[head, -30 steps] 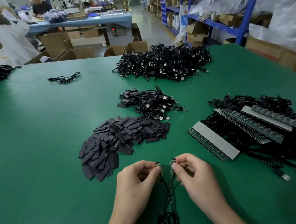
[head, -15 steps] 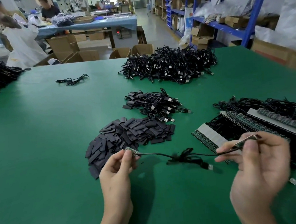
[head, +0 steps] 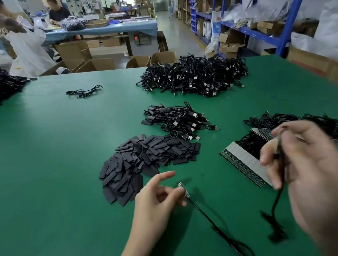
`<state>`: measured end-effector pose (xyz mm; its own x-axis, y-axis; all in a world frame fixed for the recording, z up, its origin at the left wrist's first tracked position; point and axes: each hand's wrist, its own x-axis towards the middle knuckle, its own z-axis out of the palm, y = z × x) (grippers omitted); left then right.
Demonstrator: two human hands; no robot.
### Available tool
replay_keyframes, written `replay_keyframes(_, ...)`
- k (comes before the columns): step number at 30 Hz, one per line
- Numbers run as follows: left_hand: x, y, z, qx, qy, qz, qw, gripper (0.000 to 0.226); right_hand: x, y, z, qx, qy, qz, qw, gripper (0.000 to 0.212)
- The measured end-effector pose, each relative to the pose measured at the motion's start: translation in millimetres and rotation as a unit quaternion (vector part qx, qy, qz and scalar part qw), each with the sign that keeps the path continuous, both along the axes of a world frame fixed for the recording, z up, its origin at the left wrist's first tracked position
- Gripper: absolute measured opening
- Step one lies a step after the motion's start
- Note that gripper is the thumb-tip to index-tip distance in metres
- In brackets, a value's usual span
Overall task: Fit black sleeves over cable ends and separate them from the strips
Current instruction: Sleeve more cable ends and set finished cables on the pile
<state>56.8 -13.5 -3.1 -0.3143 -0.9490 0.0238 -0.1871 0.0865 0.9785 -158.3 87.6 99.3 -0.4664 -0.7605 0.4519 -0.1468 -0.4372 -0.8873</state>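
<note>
Green table (head: pixel 44 170), left hand (head: pixel 156 203) and right hand (head: pixel 312 167) each pinching black cables (head: pixel 206 215)

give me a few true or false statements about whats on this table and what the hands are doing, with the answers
1. The left hand pinches a cable end close to the pile of black sleeves. True.
2. The right hand holds nothing. False: its fingers grip a black cable that dangles below it.
3. The pile of black sleeves lies to the right of the strips. False: it lies to their left.
4. A lone cable lies by itself on the far left part of the green table. True.
</note>
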Motion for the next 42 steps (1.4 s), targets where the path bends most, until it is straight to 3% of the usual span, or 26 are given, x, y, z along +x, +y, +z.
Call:
replay_keyframes(4, 9, -5, -5, -0.179, -0.235, 0.105, 0.950, 0.021, 12, -9, -23, 0.181, 0.072, 0.081, 0.978, 0.014)
replay_keyframes(7, 26, -20, -9, -0.242, -0.313, 0.187, 0.899, 0.023, 21, -15, -47, 0.232, 0.177, 0.093, 0.952, 0.007)
replay_keyframes(9, 35, -30, -14, -0.232, -0.352, 0.217, 0.881, 0.031, 28, -18, -64, 0.247, 0.219, 0.093, 0.939, 0.003)
replay_keyframes(13, 38, -37, -17, -0.180, -0.374, 0.231, 0.880, 0.033, 42, -22, -89, 0.287, 0.226, 0.085, 0.927, 0.015)
replay_keyframes(19, 38, -35, -13, -0.207, -0.361, 0.234, 0.879, 0.022, 39, -22, -100, 0.312, 0.153, 0.092, 0.933, 0.024)
replay_keyframes(27, 45, -35, -10, -0.201, -0.322, 0.266, 0.886, 0.015, 29, -21, -102, 0.316, 0.095, 0.134, 0.935, 0.031)
replay_keyframes(31, 46, -35, -7, -0.258, -0.297, 0.223, 0.892, 0.017, 27, -22, -99, 0.295, 0.005, 0.148, 0.944, 0.013)
replay_keyframes(33, 38, -31, -4, -0.270, -0.227, 0.162, 0.922, 0.019, 27, -22, -97, 0.285, -0.057, 0.164, 0.943, 0.007)
replay_keyframes(36, 18, -15, -2, -0.163, -0.091, 0.012, 0.982, 0.021, 26, -21, -96, 0.284, -0.095, 0.187, 0.936, 0.004)
replay_keyframes(39, 1, 0, -5, -0.067, 0.023, -0.090, 0.993, 0.023, 26, -21, -96, 0.284, -0.101, 0.211, 0.930, 0.006)
replay_keyframes(42, -6, 5, -5, -0.006, 0.103, -0.116, 0.988, 0.016, 25, -20, -95, 0.277, -0.102, 0.236, 0.926, 0.021)
